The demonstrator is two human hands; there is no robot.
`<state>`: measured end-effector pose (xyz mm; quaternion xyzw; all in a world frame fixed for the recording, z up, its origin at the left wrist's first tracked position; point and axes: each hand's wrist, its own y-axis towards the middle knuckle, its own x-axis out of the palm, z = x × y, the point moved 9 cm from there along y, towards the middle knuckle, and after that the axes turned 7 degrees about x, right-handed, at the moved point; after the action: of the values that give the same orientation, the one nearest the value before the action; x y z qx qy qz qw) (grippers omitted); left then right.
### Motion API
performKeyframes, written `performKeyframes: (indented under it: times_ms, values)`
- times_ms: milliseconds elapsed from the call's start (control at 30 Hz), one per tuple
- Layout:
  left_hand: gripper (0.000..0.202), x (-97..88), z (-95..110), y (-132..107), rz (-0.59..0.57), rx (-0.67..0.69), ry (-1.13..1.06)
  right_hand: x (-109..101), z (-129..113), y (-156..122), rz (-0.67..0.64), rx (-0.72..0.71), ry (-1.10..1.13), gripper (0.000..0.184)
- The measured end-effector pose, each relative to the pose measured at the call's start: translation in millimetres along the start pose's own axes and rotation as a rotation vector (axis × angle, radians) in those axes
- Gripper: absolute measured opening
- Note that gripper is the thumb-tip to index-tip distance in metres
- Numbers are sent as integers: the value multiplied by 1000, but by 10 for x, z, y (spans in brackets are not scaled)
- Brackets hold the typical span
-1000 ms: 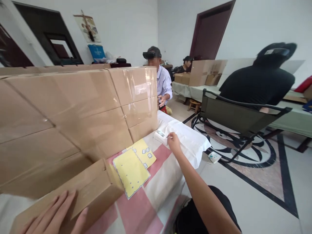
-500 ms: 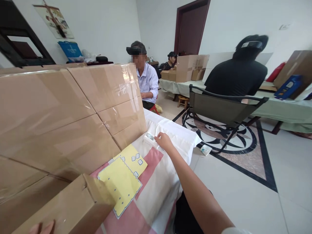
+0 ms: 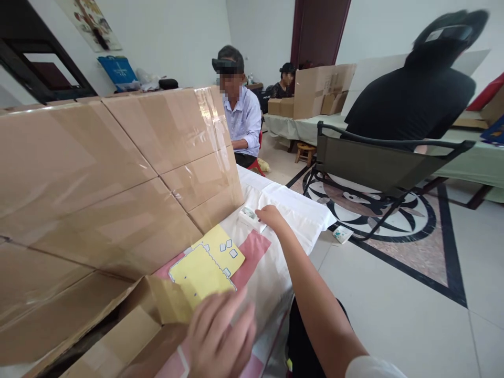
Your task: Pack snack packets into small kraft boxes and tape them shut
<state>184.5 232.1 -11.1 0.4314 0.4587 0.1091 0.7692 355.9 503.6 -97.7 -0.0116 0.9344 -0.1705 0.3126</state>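
My right hand (image 3: pixel 270 215) reaches to the far part of the table, its fingers closed at the edge of a small white packet (image 3: pixel 247 216) with a green print. My left hand (image 3: pixel 223 334) hangs in front of me, blurred, fingers loosely bent and apart, holding nothing I can see. Beside it, at the lower left, is a cardboard box (image 3: pixel 114 344) with its flaps standing and its dark inside showing. Yellow printed sheets (image 3: pixel 200 268) lie on the table between the box and the packet.
Taped cardboard boxes (image 3: pixel 129 157) form a wall along the table's left side. The tablecloth (image 3: pixel 258 273) is pink and white. A similar packet (image 3: pixel 342 234) lies on the floor near a folding chair (image 3: pixel 378 163). Several people sit beyond, one in a light shirt (image 3: pixel 244 113).
My left hand has left the cardboard box and moved right, into the middle foreground. The box now shows open flaps. My right hand stays at the white packet. The view has shifted slightly.
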Motion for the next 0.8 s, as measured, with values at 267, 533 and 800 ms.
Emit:
performKeyframes:
  times_ms: [267,533,800]
  values:
    - [111,1905,-953,869,-210,-414,-37,-74,-80,-55,-99,48,23,27]
    - [106,1991,-1102,655,-121,-389,-70,-104,-167,-227,-101,14,-7,46]
    - [95,2025,-1000,751,-132,-349,-107,-167,-262,-369,3,-25,-22,45]
